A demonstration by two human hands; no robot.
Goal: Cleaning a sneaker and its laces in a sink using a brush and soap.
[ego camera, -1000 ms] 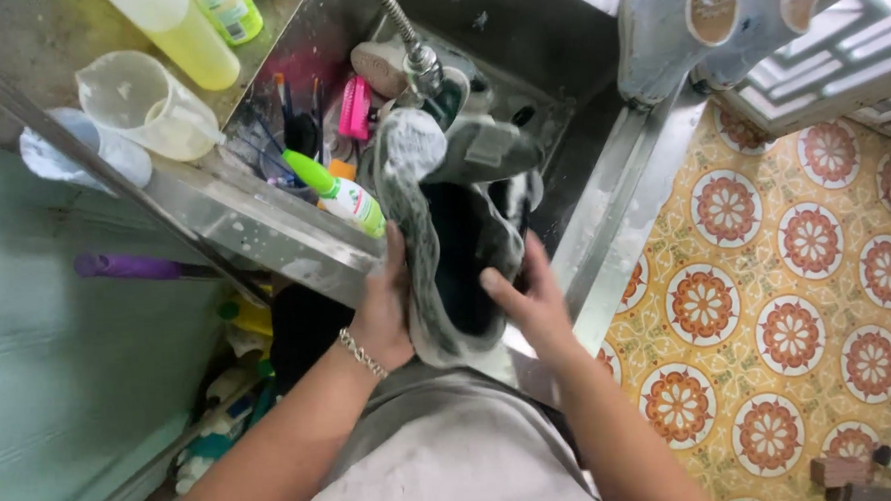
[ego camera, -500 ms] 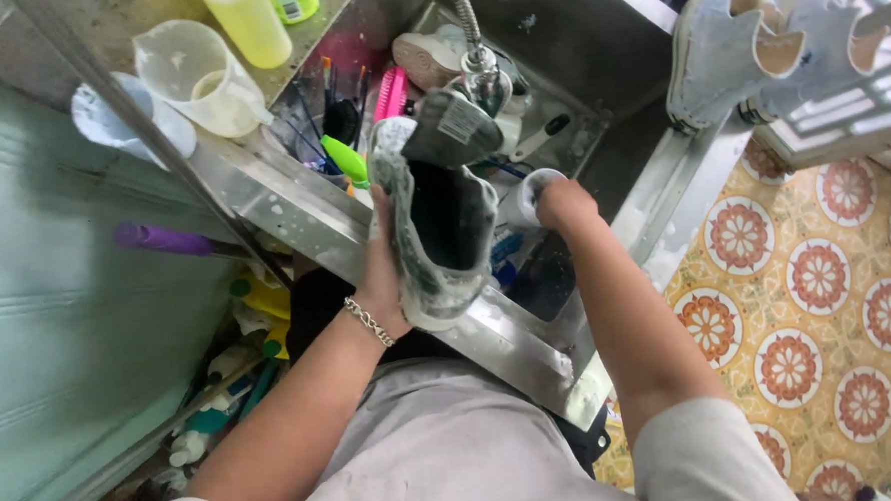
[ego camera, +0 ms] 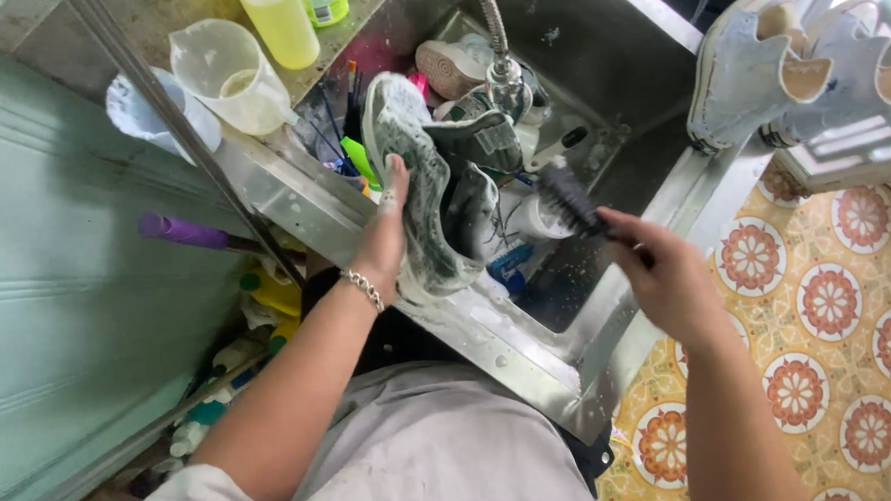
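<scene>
My left hand [ego camera: 384, 228] grips a soapy dark green and white sneaker [ego camera: 433, 186] by its sole side, holding it tilted over the steel sink [ego camera: 648, 81]. My right hand [ego camera: 667, 276] holds a dark scrubbing brush [ego camera: 568, 197] by its handle, its bristles just right of the shoe's opening. A metal faucet [ego camera: 499, 48] curves down behind the shoe. Another pale shoe [ego camera: 448, 68] lies in the sink's far corner.
A clear measuring jug [ego camera: 228, 75], a yellow bottle [ego camera: 277, 22] and a pale cup [ego camera: 144, 113] stand on the counter. Several brushes [ego camera: 345, 135] stand in the sink's left corner. Two light blue shoes [ego camera: 788, 60] hang at the upper right. Patterned floor tiles [ego camera: 831, 364] lie on the right. Bottles sit under the counter.
The right hand left the inside of the shoe and now holds a brush beside it. The left hand has kept its grip and raised the shoe slightly.
</scene>
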